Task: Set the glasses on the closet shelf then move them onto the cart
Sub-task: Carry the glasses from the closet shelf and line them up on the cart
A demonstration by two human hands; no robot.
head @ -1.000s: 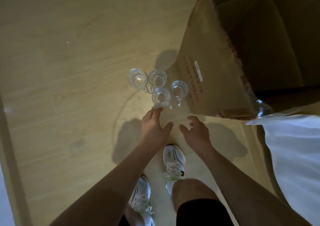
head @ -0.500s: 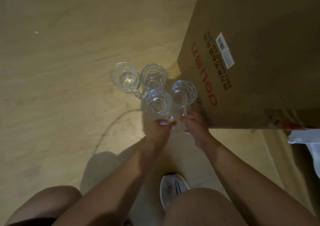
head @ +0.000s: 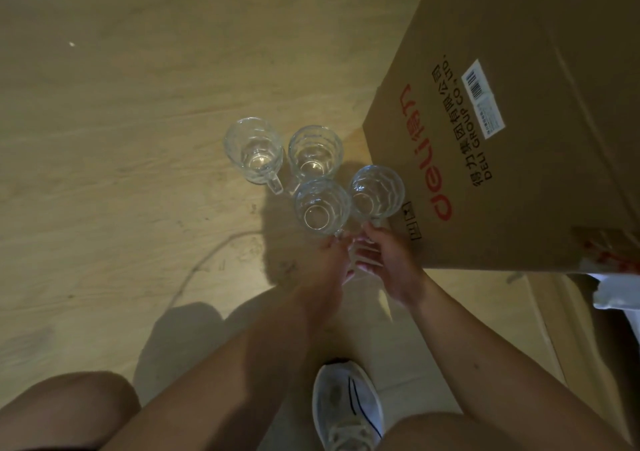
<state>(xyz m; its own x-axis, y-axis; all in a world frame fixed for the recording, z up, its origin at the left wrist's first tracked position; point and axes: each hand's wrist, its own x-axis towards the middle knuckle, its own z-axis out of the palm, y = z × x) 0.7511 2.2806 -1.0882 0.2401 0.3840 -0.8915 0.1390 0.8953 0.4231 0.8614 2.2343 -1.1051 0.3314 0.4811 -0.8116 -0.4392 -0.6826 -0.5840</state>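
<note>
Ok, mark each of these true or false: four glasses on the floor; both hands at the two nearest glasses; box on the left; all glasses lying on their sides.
1. Four glass mugs stand on the floor. True.
2. The left hand and right hand are at the handles of the near-left mug and near-right mug. True.
3. The cardboard box is left of the mugs. False: right.
4. All mugs lie on their sides. False: upright, mouths up.

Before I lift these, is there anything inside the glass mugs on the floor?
All four glass mugs look empty; their clear bases show through. The left hand and right hand cover the handles of the two nearest, so those parts are hidden. The cardboard box stands alongside.
</note>
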